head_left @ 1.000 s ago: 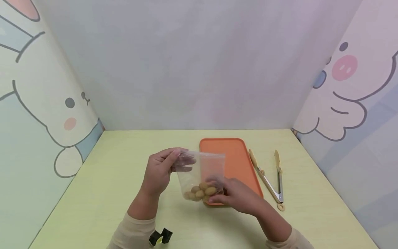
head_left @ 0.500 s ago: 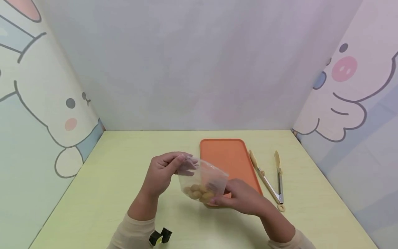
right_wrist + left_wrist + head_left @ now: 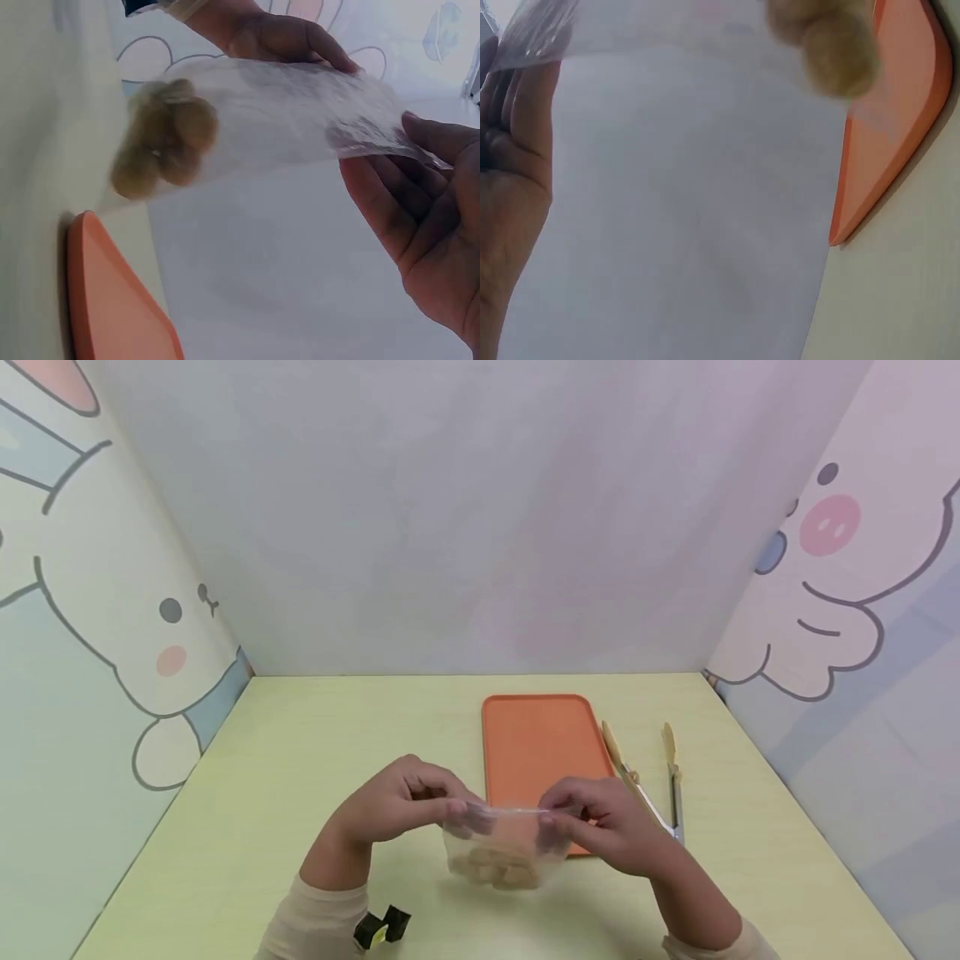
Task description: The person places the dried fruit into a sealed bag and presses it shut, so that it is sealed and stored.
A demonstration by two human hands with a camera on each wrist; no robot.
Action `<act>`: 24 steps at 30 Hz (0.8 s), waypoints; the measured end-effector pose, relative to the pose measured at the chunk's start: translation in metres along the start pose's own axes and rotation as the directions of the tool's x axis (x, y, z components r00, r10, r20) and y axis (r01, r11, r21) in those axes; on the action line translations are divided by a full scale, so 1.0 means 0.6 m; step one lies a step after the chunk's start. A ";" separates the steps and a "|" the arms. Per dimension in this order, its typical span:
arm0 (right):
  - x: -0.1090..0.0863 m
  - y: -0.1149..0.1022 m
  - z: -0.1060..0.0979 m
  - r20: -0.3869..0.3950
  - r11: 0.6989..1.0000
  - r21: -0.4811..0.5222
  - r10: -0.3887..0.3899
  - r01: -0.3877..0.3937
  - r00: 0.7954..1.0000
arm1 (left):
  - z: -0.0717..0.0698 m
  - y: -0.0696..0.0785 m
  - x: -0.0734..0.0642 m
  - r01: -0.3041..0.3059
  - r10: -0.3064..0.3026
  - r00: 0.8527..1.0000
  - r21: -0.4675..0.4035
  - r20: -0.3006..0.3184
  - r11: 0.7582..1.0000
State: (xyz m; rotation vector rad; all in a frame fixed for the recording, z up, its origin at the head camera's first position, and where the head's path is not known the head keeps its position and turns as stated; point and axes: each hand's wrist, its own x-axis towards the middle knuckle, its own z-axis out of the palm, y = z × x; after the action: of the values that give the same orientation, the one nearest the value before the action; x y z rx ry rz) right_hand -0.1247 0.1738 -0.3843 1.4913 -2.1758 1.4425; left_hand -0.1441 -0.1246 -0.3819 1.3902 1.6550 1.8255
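Note:
A clear plastic zip bag hangs between both hands above the table's near part. Several round brown nut-like things lie in its bottom, blurred in the head view. My left hand pinches one top corner between thumb and fingers. At the other top corner, my right hand pinches the bag's edge. The bag's mouth edge is stretched straight between the two hands. In the left wrist view, the bag crosses the top, with the left hand at the left side.
An orange tray lies behind the bag. Right of it, tongs with tan tips lie spread, partly hidden by the right hand. Behind the table stands a pale wall, with cartoon-printed walls at both sides. A small black object is at the left sleeve.
Both hands have changed position: the left moved down, and the right went from the bag's lower side to its top corner. The bag is lower, with its mouth edge now level.

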 end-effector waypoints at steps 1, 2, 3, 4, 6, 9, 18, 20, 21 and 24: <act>-0.002 0.000 -0.004 0.054 0.998 0.051 0.039 -0.042 0.998 | -0.001 0.001 -0.002 0.061 -0.061 0.998 -0.005 0.031 0.998; -0.004 0.001 -0.006 0.109 0.992 0.103 0.064 -0.076 0.992 | -0.002 0.002 -0.005 0.123 -0.124 0.991 0.011 0.051 0.992; -0.005 0.003 -0.008 0.160 0.982 0.140 0.104 -0.126 0.982 | -0.003 0.002 -0.007 0.190 -0.191 0.980 0.033 0.056 0.981; -0.006 0.003 -0.010 0.207 0.970 0.153 0.157 -0.190 0.966 | -0.004 0.001 -0.009 0.256 -0.258 0.965 0.053 0.054 0.965; -0.007 0.005 -0.014 0.280 0.943 0.138 0.255 -0.302 0.925 | -0.005 -0.002 -0.011 0.363 -0.367 0.929 0.103 0.033 0.926; -0.008 0.010 -0.021 0.318 0.912 0.014 0.385 -0.410 0.866 | -0.007 -0.009 -0.010 0.430 -0.432 0.901 0.181 -0.029 0.885; -0.012 0.015 -0.051 0.278 0.896 -0.150 0.444 -0.418 0.852 | -0.023 -0.011 -0.013 0.421 -0.419 0.904 0.364 -0.090 0.831; -0.012 0.017 -0.052 0.266 0.904 -0.150 0.427 -0.401 0.864 | -0.025 -0.011 -0.015 0.419 -0.412 0.905 0.379 -0.102 0.825; -0.012 0.019 -0.051 0.257 0.906 -0.154 0.423 -0.395 0.869 | -0.026 -0.012 -0.016 0.417 -0.407 0.907 0.385 -0.110 0.823; -0.012 0.024 -0.049 0.235 0.901 -0.166 0.430 -0.400 0.872 | -0.027 -0.013 -0.017 0.410 -0.391 0.911 0.389 -0.132 0.825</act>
State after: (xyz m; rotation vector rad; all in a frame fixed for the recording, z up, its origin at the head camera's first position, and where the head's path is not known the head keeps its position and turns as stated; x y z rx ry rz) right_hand -0.1433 0.2013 -0.3815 1.2931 -2.8333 1.2484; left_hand -0.1549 -0.1397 -0.3912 1.0245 2.2485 1.3273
